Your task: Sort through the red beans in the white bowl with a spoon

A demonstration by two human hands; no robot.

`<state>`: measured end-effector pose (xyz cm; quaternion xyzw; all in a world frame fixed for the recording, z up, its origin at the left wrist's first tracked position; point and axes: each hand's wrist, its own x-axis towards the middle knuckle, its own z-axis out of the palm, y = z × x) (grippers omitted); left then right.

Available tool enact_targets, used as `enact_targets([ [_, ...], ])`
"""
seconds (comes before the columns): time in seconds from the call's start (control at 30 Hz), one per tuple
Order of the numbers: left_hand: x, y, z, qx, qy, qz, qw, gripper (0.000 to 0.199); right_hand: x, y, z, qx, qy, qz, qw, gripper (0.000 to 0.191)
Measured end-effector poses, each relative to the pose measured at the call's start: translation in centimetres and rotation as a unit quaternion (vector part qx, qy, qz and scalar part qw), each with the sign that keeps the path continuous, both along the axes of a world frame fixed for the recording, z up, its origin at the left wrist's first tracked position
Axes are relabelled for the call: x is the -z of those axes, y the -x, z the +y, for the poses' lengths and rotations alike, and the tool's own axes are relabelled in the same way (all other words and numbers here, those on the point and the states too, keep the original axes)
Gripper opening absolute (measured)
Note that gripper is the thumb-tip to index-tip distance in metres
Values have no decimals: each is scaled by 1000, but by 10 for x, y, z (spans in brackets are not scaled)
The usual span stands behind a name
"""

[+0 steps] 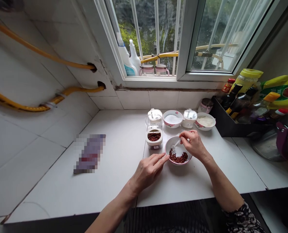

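One unreadable label [156, 147] on jar [154, 143] beside bowl [182, 149]

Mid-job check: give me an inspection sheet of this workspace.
Surface: white counter, joints visible.
Job's things: bowl of reddish-brown grains; white spoon in it; open jar of similar grains alongside.
Clutter: pixelated item at left; black box of bottles at right; two bowls with pale contents behind.
Hands: left hand at the bowl's rim; right hand holds the spoon.
Cables: nothing seen for certain; two yellow hose-like lines enter the wall.
Surroundings: barred window.
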<state>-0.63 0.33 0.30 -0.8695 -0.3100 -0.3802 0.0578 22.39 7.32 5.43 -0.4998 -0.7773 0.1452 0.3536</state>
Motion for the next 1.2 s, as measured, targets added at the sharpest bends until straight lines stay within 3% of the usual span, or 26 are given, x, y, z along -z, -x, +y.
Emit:
enact_targets([
  [0.2,-2,-1,-1,0,-10,7,1000,38,-2,4,-2,-29,96,80,992,14],
  [0.47,-2,-1,-1,4,2,9,1000,41,-2,-1,6,-10,220,260,940,19],
  [0.63,-1,-2,-1,7,0,2,1000,39,-6,-2,7,5,220,267,938,19],
  [0.87,-2,-2,0,10,-2,-1,1000,37,-10,-6,5,37,141,178,973,16],
  [1.2,0,-2,-1,10,5,0,1000,41,-8,-6,6,27,164,190,968,17],
])
